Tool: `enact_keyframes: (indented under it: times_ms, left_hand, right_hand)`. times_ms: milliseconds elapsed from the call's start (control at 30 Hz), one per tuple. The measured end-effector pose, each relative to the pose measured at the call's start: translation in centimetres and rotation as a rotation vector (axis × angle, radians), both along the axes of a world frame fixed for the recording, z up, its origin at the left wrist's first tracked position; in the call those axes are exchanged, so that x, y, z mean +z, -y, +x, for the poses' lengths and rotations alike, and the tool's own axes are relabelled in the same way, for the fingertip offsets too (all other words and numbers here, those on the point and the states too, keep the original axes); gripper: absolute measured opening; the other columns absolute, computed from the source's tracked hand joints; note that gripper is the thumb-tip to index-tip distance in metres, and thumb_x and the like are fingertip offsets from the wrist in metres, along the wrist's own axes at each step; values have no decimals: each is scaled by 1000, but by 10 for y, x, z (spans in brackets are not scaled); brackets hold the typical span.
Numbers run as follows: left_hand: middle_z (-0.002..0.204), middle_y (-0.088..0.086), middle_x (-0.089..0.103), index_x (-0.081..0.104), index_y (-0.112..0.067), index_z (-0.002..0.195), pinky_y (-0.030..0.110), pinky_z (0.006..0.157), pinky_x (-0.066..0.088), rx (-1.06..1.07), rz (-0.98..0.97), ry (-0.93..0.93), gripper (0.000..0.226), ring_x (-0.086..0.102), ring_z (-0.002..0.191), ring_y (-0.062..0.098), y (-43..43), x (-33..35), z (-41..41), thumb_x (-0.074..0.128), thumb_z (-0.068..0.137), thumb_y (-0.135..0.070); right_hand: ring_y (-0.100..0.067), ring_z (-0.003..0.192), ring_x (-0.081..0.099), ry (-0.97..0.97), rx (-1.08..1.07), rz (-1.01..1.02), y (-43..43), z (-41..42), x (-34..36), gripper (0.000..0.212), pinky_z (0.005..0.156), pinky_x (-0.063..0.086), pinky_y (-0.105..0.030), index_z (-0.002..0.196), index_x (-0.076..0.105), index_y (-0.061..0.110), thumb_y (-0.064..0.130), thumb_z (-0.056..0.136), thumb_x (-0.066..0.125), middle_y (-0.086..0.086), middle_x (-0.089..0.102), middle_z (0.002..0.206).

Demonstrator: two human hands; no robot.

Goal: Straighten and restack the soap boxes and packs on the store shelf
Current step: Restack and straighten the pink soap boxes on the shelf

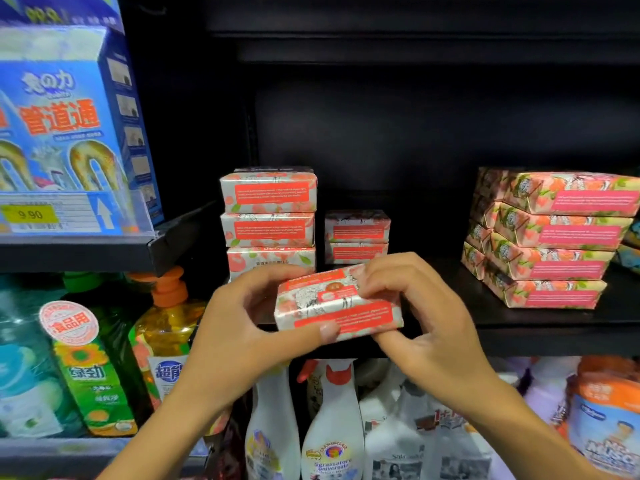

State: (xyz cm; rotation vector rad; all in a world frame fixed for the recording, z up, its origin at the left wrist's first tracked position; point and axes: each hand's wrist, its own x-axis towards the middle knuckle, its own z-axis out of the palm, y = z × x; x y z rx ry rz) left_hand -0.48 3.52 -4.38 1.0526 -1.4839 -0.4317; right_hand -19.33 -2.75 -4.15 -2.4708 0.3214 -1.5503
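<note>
Both hands hold one pink-and-white floral soap pack (337, 303) just in front of the black shelf (540, 325). My left hand (242, 323) grips its left end, thumb on the front face. My right hand (412, 306) curls over its top right. Behind it stands a stack of three soap packs (269, 213), its bottom pack turned a different way. A lower stack of two packs (356, 235) sits further back. At the right is a taller, skewed pile of wider soap packs (550, 237).
A blue drain-cleaner box (69, 123) stands on the upper left shelf with a yellow 9.90 price tag (29, 214). Below are dish-soap bottles (166, 341) and white spray bottles (334, 424). The shelf's back is dark.
</note>
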Motion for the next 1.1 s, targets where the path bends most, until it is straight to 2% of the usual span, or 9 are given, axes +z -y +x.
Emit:
enact_keyframes:
  times_ms: [167, 300, 400, 500, 600, 667, 767, 867, 1100]
  left_hand:
    - [102, -11, 71, 68, -38, 103, 17, 74, 54, 123, -22, -36, 62, 68, 94, 7, -11, -10, 24, 85, 44, -45]
    - [105, -15, 70, 67, -44, 103, 19, 77, 55, 166, 15, -5, 59, 67, 96, 6, -16, -18, 44, 89, 49, -41]
    - [111, -17, 63, 70, -39, 99, 24, 82, 53, 236, -22, 178, 49, 61, 105, 4, -16, -18, 49, 86, 55, -51]
    - [114, -18, 60, 69, -31, 103, 27, 88, 49, 333, -88, 342, 46, 54, 113, 3, -15, -19, 47, 82, 63, -50]
    - [115, -12, 60, 70, -24, 103, 23, 96, 41, 405, -215, 507, 39, 52, 115, 8, -16, -19, 38, 69, 72, -48]
    - [108, -11, 62, 71, -20, 101, 22, 93, 42, 402, -261, 555, 38, 55, 109, 9, -15, -19, 32, 67, 73, -46]
    - [102, -14, 64, 72, -21, 97, 24, 86, 45, 384, -253, 523, 34, 57, 102, 5, -13, -18, 30, 67, 73, -45]
    - [103, -16, 64, 72, -24, 97, 18, 86, 44, 372, -228, 482, 34, 56, 103, 1, -13, -18, 32, 65, 74, -47]
    - [102, -13, 65, 73, -19, 97, 19, 89, 45, 380, -239, 522, 35, 57, 102, 4, -2, -16, 32, 65, 75, -45]
  right_hand:
    - [2, 120, 43, -176, -127, 55, 8, -8, -7, 56, 99, 35, -12, 127, 46, 24, 32, 78, 72, 17, 46, 124]
    - [6, 118, 42, -261, -199, 166, 13, -19, -15, 58, 98, 35, -12, 127, 42, 38, 50, 76, 68, 25, 44, 126]
    - [5, 114, 46, -332, -253, 210, 15, -21, -18, 59, 94, 40, -17, 125, 48, 35, 59, 74, 63, 25, 48, 120]
    - [5, 111, 47, -400, -297, 198, 15, -19, -19, 63, 90, 43, -18, 126, 49, 34, 66, 71, 53, 25, 50, 117]
    - [2, 107, 48, -455, -357, 116, 14, -17, -20, 53, 85, 44, -19, 121, 56, 31, 59, 76, 59, 20, 55, 113]
    - [-5, 104, 53, -471, -379, 62, 14, -17, -21, 38, 80, 48, -24, 112, 63, 25, 45, 79, 67, 15, 59, 107]
    - [-8, 100, 56, -467, -384, 64, 14, -16, -22, 33, 74, 51, -27, 105, 67, 23, 43, 80, 67, 13, 61, 103]
    - [-8, 94, 59, -459, -399, 58, 13, -16, -21, 34, 68, 53, -26, 101, 69, 24, 46, 77, 61, 13, 63, 98]
    - [-8, 92, 58, -471, -395, 70, 13, -16, -21, 32, 67, 51, -25, 102, 68, 25, 45, 78, 61, 13, 61, 97]
